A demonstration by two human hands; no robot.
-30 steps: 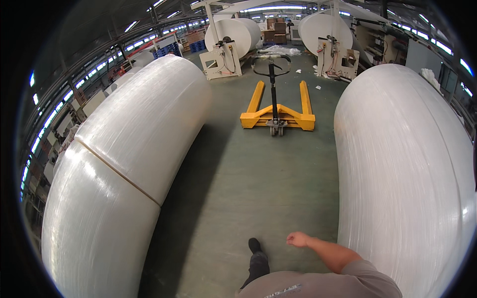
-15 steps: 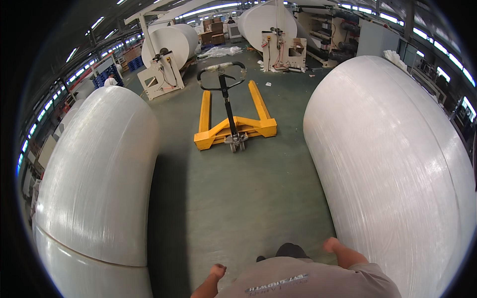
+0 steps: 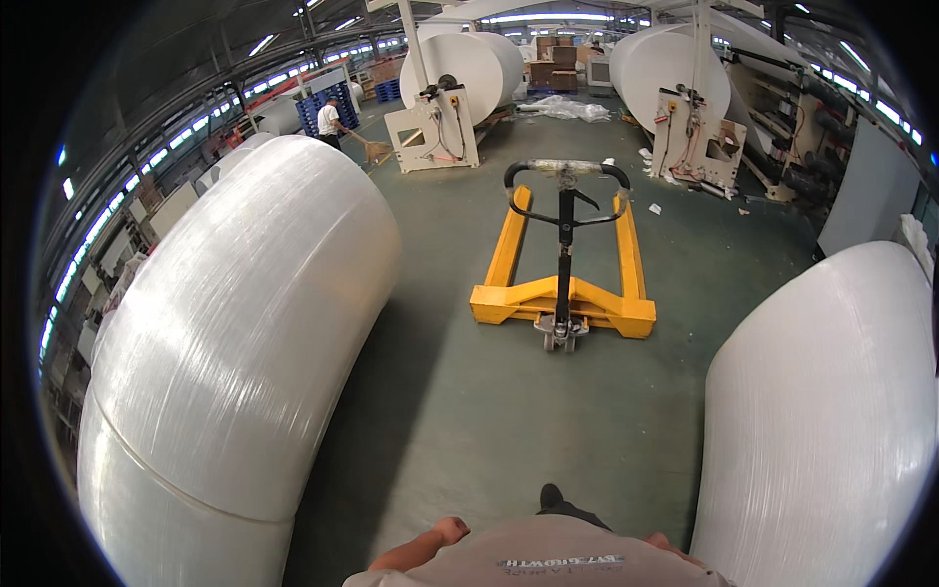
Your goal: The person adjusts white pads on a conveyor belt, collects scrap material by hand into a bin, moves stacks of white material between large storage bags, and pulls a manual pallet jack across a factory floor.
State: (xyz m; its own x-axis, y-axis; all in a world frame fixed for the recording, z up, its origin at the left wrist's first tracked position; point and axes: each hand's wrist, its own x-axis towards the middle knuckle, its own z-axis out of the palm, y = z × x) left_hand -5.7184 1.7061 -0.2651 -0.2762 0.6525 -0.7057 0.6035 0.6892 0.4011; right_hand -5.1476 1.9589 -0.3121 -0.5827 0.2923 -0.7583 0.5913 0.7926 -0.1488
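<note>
My left hand [image 3: 452, 530] hangs low in front of my body, its fingers curled in with nothing seen in them. Only a small part of my right hand [image 3: 659, 541] shows past my shirt; its fingers are hidden. Neither hand touches anything I can see. Ahead on the green floor stands a yellow pallet jack [image 3: 562, 293]. Its black loop handle [image 3: 567, 166] is upright towards me and its forks, bearing no load, point away. The nearest thing to my right hand is a big white film-wrapped roll [image 3: 822, 401].
Another large wrapped roll [image 3: 245, 323] lies along my left. Further off, white roll stands [image 3: 435, 132] carry big rolls, with crumpled plastic film [image 3: 564, 108] between them. A person [image 3: 331, 119] at the far left holds a broom [image 3: 375, 150]. Scraps of paper [image 3: 654, 208] lie right of the jack.
My view has turned left and moved nearer the pallet jack, which now appears further right and larger. My right hand has dropped mostly behind my shirt. The person with the broom shows more fully.
</note>
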